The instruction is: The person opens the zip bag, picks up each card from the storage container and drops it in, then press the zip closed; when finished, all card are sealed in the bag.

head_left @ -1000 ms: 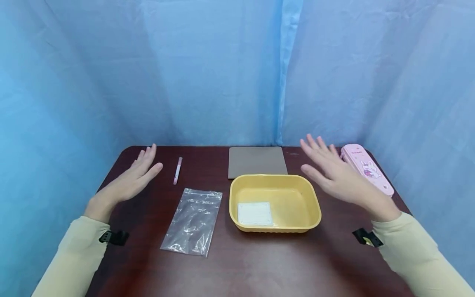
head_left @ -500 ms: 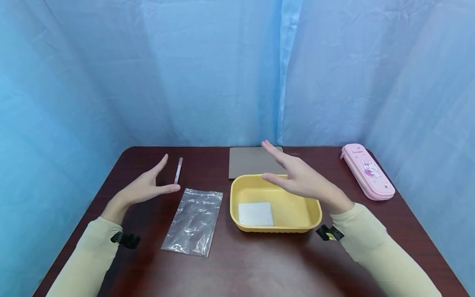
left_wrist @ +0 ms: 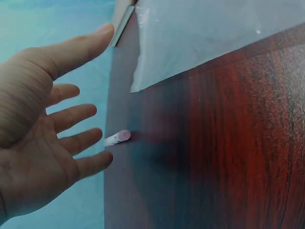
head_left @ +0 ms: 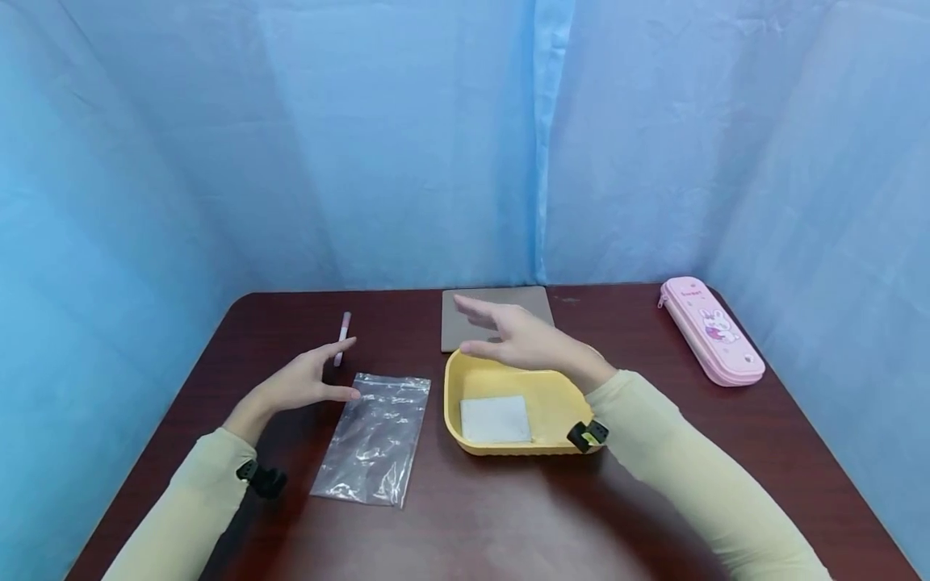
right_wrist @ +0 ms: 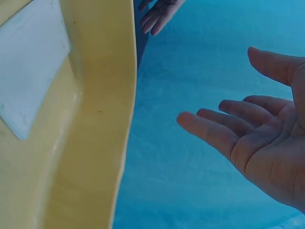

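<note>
My left hand (head_left: pixel 301 382) hovers with fingers spread at the upper left edge of a clear zip bag (head_left: pixel 374 444), its thumb over the bag's corner. Just beyond its fingertips lies a pink-and-white marker (head_left: pixel 343 335), partly covered by the hand in the head view. My right hand (head_left: pixel 534 337) hangs in the air over the far rim of a yellow plastic tray (head_left: pixel 452 403), fingers extended, nothing in its grasp. Inside the tray, at its left, lies a flat white square (head_left: pixel 496 420). In the left wrist view, the marker (left_wrist: pixel 117 138) appears past the fingers.
A flat grey-brown rectangle (head_left: pixel 461 323) lies behind the tray at the table's back edge. On the right is a pink pencil case (head_left: pixel 712 331) with a rabbit picture. Blue curtains (head_left: pixel 400 145) enclose the dark red-brown table (head_left: pixel 472 516).
Both hands have come inward. The right hand moved left from near the pencil case to above the tray; the left hand moved right and nearer, toward the bag. The objects lie where they were.
</note>
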{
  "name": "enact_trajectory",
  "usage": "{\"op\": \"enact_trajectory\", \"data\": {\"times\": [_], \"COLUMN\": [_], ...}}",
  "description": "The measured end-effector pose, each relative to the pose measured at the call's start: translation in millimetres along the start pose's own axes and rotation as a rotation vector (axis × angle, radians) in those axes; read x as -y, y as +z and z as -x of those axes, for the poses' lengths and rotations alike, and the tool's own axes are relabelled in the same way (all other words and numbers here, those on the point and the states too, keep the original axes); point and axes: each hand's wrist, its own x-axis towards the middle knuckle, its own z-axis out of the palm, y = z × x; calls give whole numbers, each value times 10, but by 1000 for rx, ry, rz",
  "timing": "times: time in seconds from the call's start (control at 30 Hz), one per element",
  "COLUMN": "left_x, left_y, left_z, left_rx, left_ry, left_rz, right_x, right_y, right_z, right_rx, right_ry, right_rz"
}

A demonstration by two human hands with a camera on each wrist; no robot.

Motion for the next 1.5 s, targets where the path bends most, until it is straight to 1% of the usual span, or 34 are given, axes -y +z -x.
{"op": "enact_trajectory", "data": {"times": [0.1,0.23,0.3,0.4,0.53,0.6,0.73,0.83,0.97,1.13,1.27,1.37,1.4,1.5], "left_x": [14,22,23,18,0,-4,-8,-14,-11,-3,1,0,-5,-27], "left_y": [44,91,111,146,200,225,257,269,276,301,316,288,272,228], "left_z": [-26,-55,-67,-85,-126,-147,-155,-143,-153,-185,-171,-146,-140,-129], "left_rx": [7,29,33,41,56,60,55,48,33,23,6,-19,-24,-22], "left_ry": [-6,-10,-12,-1,13,6,6,-1,2,20,51,87,91,76], "left_rz": [-11,15,32,26,-23,-55,-120,-125,-120,-117,-149,-172,-170,-126], "right_x": [-5,19,29,11,-31,-50,-95,-130,-157,-186,-205,-193,-185,-174], "right_y": [88,212,266,334,407,445,517,547,555,570,599,614,614,611], "right_z": [-67,-130,-165,-221,-291,-330,-422,-472,-500,-511,-529,-557,-567,-592], "right_rx": [51,112,123,136,171,187,208,220,235,247,265,272,273,285], "right_ry": [11,23,29,40,69,72,81,108,137,170,182,163,157,151], "right_rz": [-51,-78,-75,-59,-18,-10,-38,-92,-134,-145,-134,-96,-85,-46]}}
